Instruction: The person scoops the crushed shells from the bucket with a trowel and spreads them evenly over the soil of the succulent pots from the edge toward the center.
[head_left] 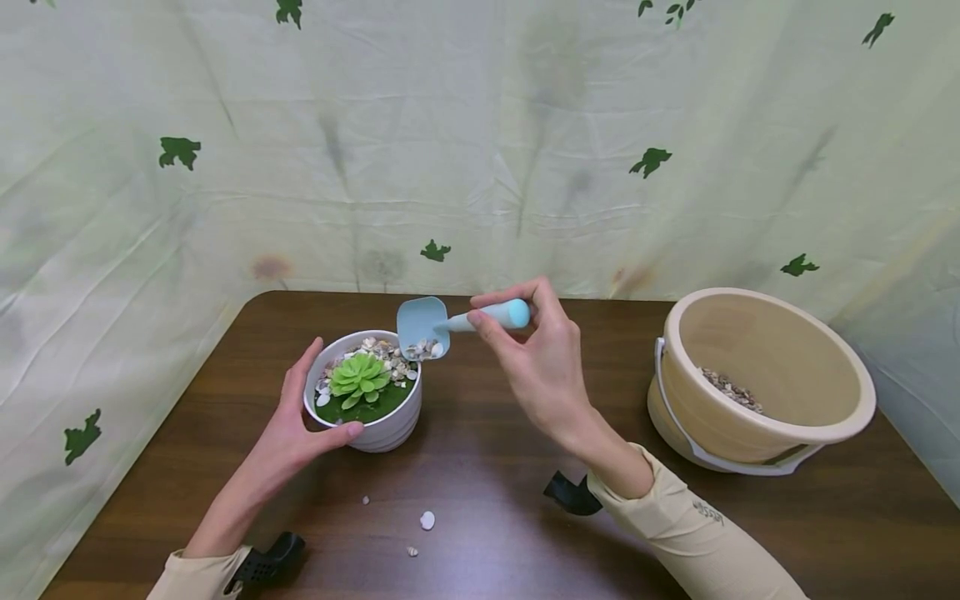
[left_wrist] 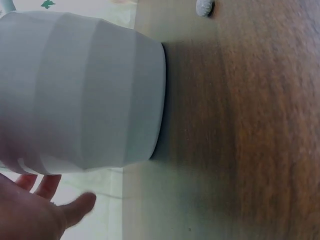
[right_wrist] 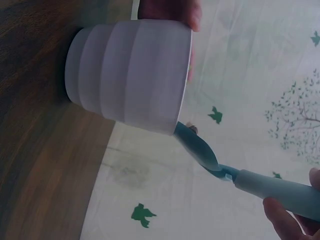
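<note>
A light-blue toy shovel with small shells in its scoop is tilted at the right rim of a white ribbed flowerpot. My right hand pinches the shovel's handle between thumb and fingers. In the right wrist view the scoop's tip meets the pot's rim. My left hand holds the pot from the left, thumb at the front rim and fingers along the far-left side. Inside the pot, a green succulent stands on green moss-like ground, with shells around its back and right.
A beige bucket with a grey handle stands at the right, with shells at its bottom. Several loose shells, among them a white one, lie on the brown table in front. A leaf-patterned curtain hangs behind.
</note>
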